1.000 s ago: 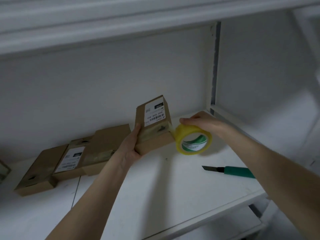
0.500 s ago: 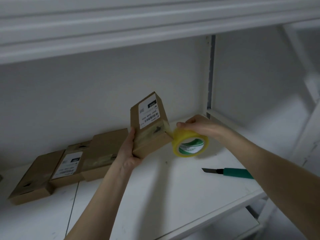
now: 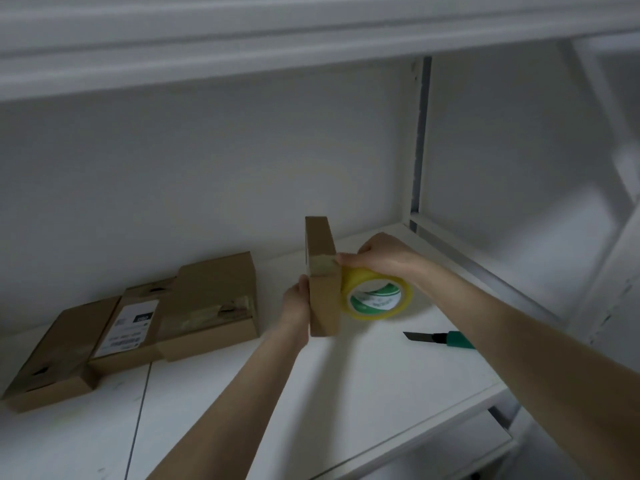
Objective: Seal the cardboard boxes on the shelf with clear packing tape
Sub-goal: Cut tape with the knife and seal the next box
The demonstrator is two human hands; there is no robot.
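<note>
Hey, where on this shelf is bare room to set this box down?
Bare shelf lies in front, between the overlapping boxes at left and the knife at right. The left is crowded with those boxes.

The front of the shelf [image 3: 346, 393] lies open between the overlapping boxes [image 3: 207, 306] at the left and the knife [image 3: 440, 339] lying at the right. The held box [image 3: 323, 296], standing on edge, and the tape roll [image 3: 377, 299], touching each other, fill the middle. The upper shelf [image 3: 242, 57] closes overhead; a metal upright [image 3: 420, 133] bounds the back right.
</note>
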